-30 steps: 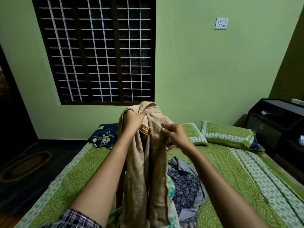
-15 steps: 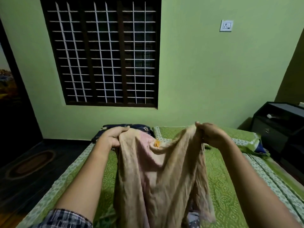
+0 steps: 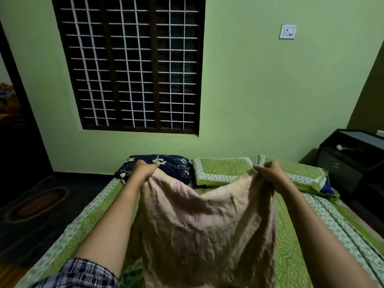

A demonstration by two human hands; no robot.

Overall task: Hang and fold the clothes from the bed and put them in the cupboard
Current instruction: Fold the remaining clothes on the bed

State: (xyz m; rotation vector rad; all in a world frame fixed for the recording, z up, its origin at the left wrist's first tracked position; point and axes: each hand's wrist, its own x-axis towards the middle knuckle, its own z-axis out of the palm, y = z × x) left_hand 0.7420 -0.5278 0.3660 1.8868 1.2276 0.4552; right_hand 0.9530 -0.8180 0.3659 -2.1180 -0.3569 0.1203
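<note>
The beige garment (image 3: pixel 207 225) hangs spread out above the bed (image 3: pixel 291 256), held up in the air by its top edge between the two hands. We see the left hand (image 3: pixel 145 169) with its fingers curled tight round the left corner of that edge, cloth bunched in the fist. The right hand (image 3: pixel 270 173) grips the right corner the same way, its fingers closed over a gathered fold.

The held edge runs across the view from left to right and sags in the middle between the two fists. From that edge the cloth falls downward and toward us, so its hanging length runs from the pillow end of the bed to the near end. Its lower part passes out of the bottom of the view, so we cannot tell how long it is or which end of the garment is uppermost. The fabric is crumpled and faces us flat.

Beyond the hands a navy patterned pillow (image 3: pixel 176 165) lies at the head of the bed, with a green pillow (image 3: pixel 222 170) just beside it and a second green pillow (image 3: pixel 305 175) further right. A checked sleeve (image 3: pixel 83 275) covers the left upper arm. A barred window (image 3: pixel 133 65) sits in the green wall, and a black cabinet (image 3: pixel 349 159) stands at the right of the bed.
</note>
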